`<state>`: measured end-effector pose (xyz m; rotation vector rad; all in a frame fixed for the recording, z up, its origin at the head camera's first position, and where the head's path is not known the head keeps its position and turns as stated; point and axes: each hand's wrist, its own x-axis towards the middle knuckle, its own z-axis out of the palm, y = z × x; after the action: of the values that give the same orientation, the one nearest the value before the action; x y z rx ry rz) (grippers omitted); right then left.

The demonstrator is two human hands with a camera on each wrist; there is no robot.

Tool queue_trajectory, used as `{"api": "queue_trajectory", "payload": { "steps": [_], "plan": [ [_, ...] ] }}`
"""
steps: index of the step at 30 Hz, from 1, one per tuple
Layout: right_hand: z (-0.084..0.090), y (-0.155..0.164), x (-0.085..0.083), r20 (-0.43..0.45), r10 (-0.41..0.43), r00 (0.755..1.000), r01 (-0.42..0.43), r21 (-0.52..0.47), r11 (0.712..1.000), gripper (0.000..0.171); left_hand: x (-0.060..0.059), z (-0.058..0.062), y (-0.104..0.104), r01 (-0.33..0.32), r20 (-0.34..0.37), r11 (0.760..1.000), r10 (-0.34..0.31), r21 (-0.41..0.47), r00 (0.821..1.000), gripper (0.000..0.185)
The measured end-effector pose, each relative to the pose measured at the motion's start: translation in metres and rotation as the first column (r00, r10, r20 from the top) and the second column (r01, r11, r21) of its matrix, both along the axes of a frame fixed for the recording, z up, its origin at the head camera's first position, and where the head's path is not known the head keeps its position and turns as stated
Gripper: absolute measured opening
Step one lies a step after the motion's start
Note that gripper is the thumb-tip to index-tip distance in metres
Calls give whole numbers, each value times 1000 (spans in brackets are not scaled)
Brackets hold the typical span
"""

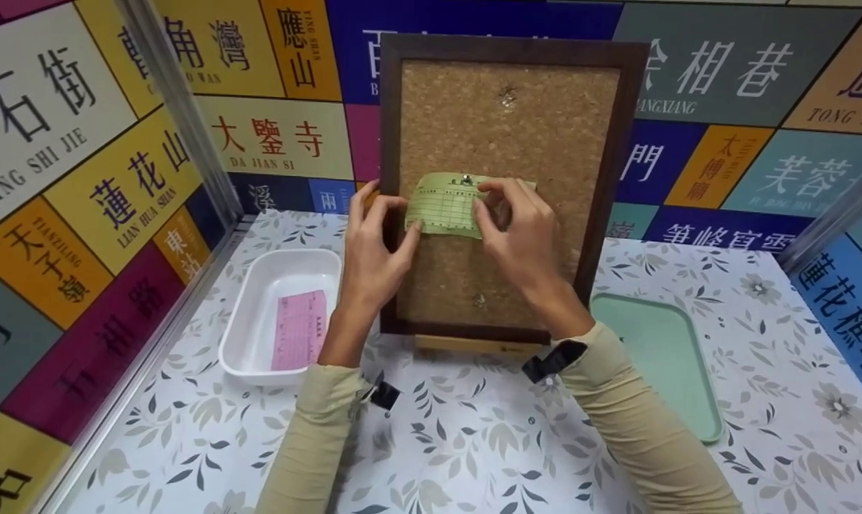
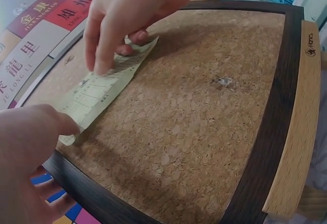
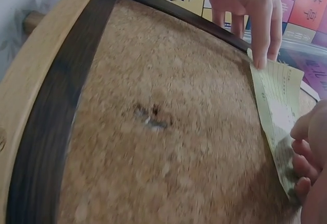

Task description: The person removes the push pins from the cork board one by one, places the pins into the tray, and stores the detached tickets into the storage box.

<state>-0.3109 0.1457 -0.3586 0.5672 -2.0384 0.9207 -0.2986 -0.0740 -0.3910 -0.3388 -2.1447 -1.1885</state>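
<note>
A green printed paper slip [image 1: 441,207] lies bowed against the framed cork board [image 1: 509,135]. A shiny pin [image 1: 466,179] sits at the slip's upper edge. My left hand [image 1: 373,250] holds the slip's left end, its thumb on the lower corner; in the left wrist view, its other fingers are beyond the dark frame [image 2: 97,196]. With curled fingers, my right hand [image 1: 527,232] holds the slip right of the pin, thumb and index tips on the paper. Part of the slip's right end is hidden behind that hand; the right wrist view shows the slip [image 3: 276,101] edge lifted off the cork.
A white tub [image 1: 241,321] with a pink printed slip [image 1: 298,332] inside stands left of the board. To the right lies a pale green tray [image 1: 677,364], partly behind my right forearm. A wooden ledge [image 1: 473,344] supports the board on the floral tablecloth [image 1: 445,435].
</note>
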Motion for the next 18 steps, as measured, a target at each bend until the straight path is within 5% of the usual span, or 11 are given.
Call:
{"api": "queue_trajectory", "payload": {
  "steps": [18],
  "plan": [
    [9, -20, -5, 18, -116, 993, 117, -64, 991, 13, -1, -4, 0, -7, -5, 1000, 7, 9, 1000, 18]
  ]
}}
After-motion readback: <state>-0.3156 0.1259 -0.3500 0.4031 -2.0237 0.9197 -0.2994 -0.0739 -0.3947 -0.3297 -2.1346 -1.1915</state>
